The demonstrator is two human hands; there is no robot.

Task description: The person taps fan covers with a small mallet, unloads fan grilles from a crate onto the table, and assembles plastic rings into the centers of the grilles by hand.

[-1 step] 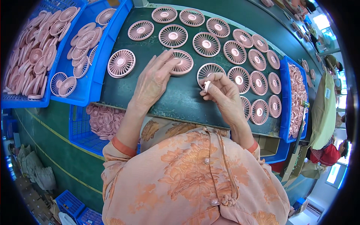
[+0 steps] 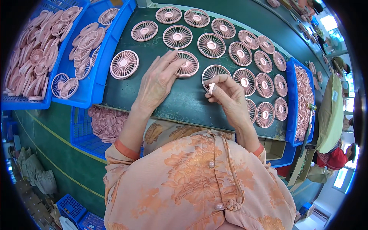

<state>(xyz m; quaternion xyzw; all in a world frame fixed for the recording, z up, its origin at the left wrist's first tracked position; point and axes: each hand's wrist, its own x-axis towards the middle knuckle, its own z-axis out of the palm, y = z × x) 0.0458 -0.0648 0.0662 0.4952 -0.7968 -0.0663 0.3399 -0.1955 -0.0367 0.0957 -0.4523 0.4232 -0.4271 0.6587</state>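
Observation:
My left hand (image 2: 156, 82) lies with its fingers stretched out over the left edge of a pink slotted plastic disc (image 2: 188, 66), which looks like a fan grille. Between thumb and fingers, my right hand (image 2: 229, 97) pinches a small pale plastic piece (image 2: 211, 88), shaped like a cap or knob. Just beyond that hand lies a slotted disc with an open-looking middle (image 2: 214, 71), partly covered by the fingers. To the left of my left hand, another disc (image 2: 124, 64) seems stacked on one beneath it.
Several discs with solid round centres (image 2: 211, 45) lie in rows on the dark green table (image 2: 176, 103). Blue crates (image 2: 100, 71) of discs stand at the left, with another crate (image 2: 78, 132) below the table edge. A blue bin (image 2: 292, 99) of small pink pieces is at the right.

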